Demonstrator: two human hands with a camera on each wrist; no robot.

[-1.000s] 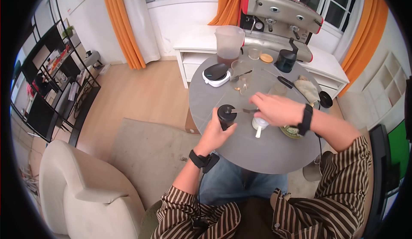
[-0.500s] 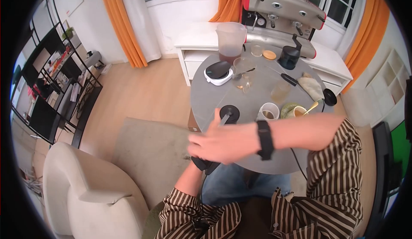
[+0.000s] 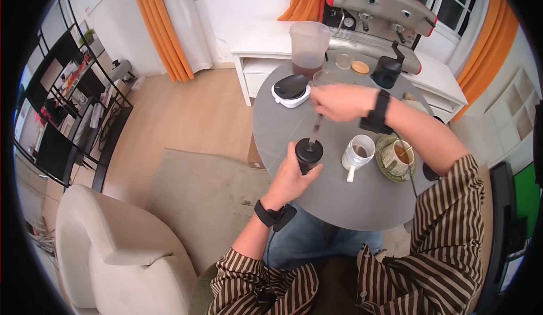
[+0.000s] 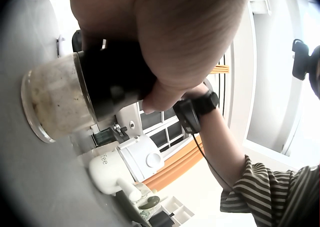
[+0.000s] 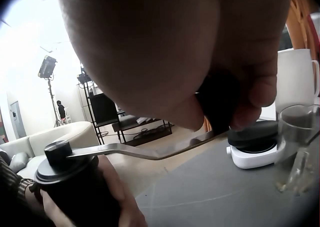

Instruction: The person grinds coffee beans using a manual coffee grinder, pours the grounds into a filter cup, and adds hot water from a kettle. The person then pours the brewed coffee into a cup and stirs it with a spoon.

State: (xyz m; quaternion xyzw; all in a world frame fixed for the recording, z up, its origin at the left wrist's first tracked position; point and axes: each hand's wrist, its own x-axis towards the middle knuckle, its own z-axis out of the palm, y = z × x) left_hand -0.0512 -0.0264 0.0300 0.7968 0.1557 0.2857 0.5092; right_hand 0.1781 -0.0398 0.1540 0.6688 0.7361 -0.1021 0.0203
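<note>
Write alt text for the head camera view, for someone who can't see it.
Seen from above, a person in a striped shirt holds a black grinder upright on a round grey table with the left hand, while the right hand grips the end of its crank. Beside it stand a white mug and a cup on a saucer.

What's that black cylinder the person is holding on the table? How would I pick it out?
Find the round grey table in front of the espresso machine. Near its front-left edge the left hand grips a hand grinder, left of the white mug. It alone has a long metal crank arm rising from its black lid to the right hand.
</note>
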